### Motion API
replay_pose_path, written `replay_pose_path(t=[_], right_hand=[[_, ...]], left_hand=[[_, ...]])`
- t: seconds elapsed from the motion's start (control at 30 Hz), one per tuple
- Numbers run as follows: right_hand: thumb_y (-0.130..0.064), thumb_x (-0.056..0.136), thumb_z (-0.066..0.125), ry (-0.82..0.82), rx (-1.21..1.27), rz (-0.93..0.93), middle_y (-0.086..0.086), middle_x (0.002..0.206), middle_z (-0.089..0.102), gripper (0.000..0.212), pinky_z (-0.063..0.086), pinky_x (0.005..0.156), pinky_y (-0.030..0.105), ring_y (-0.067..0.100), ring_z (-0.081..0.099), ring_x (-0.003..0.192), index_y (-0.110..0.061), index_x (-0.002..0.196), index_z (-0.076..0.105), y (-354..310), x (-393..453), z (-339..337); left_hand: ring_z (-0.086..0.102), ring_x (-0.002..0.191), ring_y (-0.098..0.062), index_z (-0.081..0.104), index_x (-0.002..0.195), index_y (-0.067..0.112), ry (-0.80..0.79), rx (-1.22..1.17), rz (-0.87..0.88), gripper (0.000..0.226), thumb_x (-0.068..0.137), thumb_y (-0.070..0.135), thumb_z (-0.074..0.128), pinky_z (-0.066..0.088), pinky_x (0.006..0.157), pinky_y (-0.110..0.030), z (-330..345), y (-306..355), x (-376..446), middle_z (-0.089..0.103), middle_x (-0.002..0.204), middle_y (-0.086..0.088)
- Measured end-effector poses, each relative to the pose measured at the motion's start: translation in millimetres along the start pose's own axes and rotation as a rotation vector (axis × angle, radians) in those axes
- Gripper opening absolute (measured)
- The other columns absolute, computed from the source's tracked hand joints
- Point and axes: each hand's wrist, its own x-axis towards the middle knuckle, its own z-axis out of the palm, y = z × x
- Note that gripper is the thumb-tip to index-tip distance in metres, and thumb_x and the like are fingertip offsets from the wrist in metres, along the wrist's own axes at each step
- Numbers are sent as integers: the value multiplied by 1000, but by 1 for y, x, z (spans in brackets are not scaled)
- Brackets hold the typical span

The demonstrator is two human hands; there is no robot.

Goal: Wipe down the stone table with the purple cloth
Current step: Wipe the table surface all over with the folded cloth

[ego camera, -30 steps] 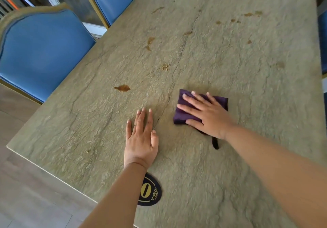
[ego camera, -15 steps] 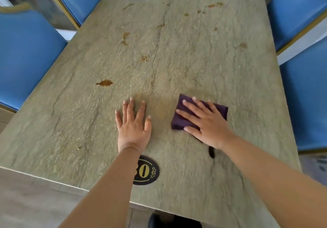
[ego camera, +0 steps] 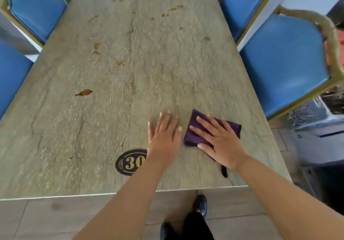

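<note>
Blue padded chairs with gold-coloured frames stand along both long sides: one at the far left, another cut off by the left edge, one at the far right and a nearer one on the right. A dark oval badge with a gold "30" lies flat near the front edge. Below it is grey tiled floor, where a dark shoe with a metal buckle shows.

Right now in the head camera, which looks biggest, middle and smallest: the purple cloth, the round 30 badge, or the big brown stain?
1. purple cloth, partly hidden by the right hand
2. round 30 badge, partly behind the left arm
3. big brown stain, though it lies farther from the camera
</note>
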Motion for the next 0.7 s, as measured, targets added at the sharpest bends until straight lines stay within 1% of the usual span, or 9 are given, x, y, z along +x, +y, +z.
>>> replay_pose_path(t=[0.07, 0.13, 0.2, 0.27, 0.33, 0.4, 0.5, 0.6, 0.7], right_hand=[[-62, 93, 7, 55, 65, 438, -9, 161, -3, 57, 2, 118, 49, 18, -12, 147, -47, 147, -3, -7, 6, 1], [-58, 96, 11, 61, 121, 635, -3, 161, -9, 60, -5, 117, 53, 26, -16, 146, -38, 150, -4, -45, 7, 4], [-58, 96, 12, 66, 100, 532, 1, 160, -12, 61, -6, 115, 57, 30, -20, 145, -35, 150, -5, -85, -6, 9], [-58, 96, 18, 79, 57, 253, 1, 161, 0, 60, 4, 116, 57, 29, -11, 147, -35, 150, 5, -94, -33, 13], [-58, 97, 24, 57, 37, -44, -5, 161, 9, 56, 7, 118, 51, 24, -1, 148, -41, 149, 14, -65, -57, 14], [-60, 97, 23, 25, -9, -127, -12, 160, 6, 54, 5, 118, 46, 18, -1, 148, -47, 148, 11, -24, -74, 15], [-64, 93, 10, 34, 45, 249, -14, 159, -1, 55, 7, 118, 48, 17, -5, 148, -51, 146, 1, 18, -75, 7], [-61, 94, 8, 28, 185, 727, -8, 160, -11, 57, -5, 117, 52, 22, -17, 146, -46, 147, -6, -1, -59, 2], [-59, 95, 14, 60, 167, 667, -1, 161, -8, 60, -3, 115, 59, 32, -15, 146, -40, 150, -1, -58, -56, 6]], left_hand=[[-23, 145, -11, 2, 154, 30, -12, 52, -4, 54, 101, 41, 10, -18, 116, -46, 10, 5, -5, -14, 160, 10], [-28, 143, -16, -7, 152, 32, -20, 171, 21, 57, 97, 42, 2, -16, 116, -51, 15, 5, -6, -21, 159, 9], [-26, 144, -17, -5, 152, 37, -21, 192, 42, 64, 89, 45, -6, -15, 116, -52, 15, 5, -4, -20, 159, 10], [-24, 145, -16, -2, 152, 40, -1, 167, 50, 71, 82, 47, -12, -13, 116, -52, 15, 7, -3, -17, 160, 12], [-23, 145, -16, -2, 151, 40, 9, 177, 60, 71, 82, 50, -12, -12, 117, -53, 15, 7, -4, -17, 160, 13], [-25, 145, -18, -4, 152, 39, 3, 215, 55, 67, 87, 56, -4, -12, 116, -54, 16, 6, -4, -21, 159, 12], [-29, 143, -24, -11, 151, 36, -19, 310, 54, 72, 89, 67, 8, -13, 115, -57, 19, 6, -4, -27, 157, 7], [-28, 143, -29, -12, 152, 32, -34, 365, 51, 80, 88, 71, 16, -13, 113, -60, 20, 8, -5, -27, 158, 3], [-25, 144, -31, -3, 154, 29, -13, 317, 39, 77, 91, 66, 23, -12, 112, -64, 21, 15, -3, -19, 160, 1]])
